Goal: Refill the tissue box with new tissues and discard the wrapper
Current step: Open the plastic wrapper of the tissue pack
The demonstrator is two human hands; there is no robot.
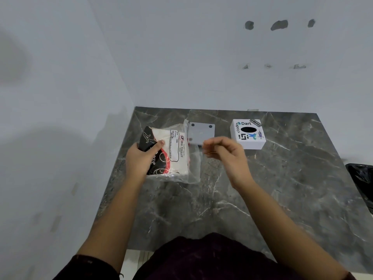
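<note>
A: While you hold the pack, call out item one.

B: Item one: tissue pack (171, 152), clear plastic wrapper with black, red and white print, lettered "BIG TISSUES". Your left hand (141, 158) has its grip wrapped around the pack's left end, thumb on top, fingers beneath. The pack sits over the left part of the dark marbled bench (282, 188); I cannot tell whether it rests on the surface or is lifted.

A: Item two?

B: Loose clear flap of wrapper (194, 164), trailing off the pack's right side. Your right hand (224, 152) is just beside it, fingers curled and pressed to the thumb; whether that grip pinches the plastic film, I cannot tell.

A: Item three?

B: Grey flat panel (200, 133) with two dark dots near its far corners, lying behind the pack and partly under the plastic.

A: Item four?

B: White tissue box (248, 134), oval slot on top, stickers reading "Dart" and "Software Engineer", standing right of the panel, apart from both hands.

A: Item five?

B: Black bag (361, 178), at the bench's right edge.
</note>
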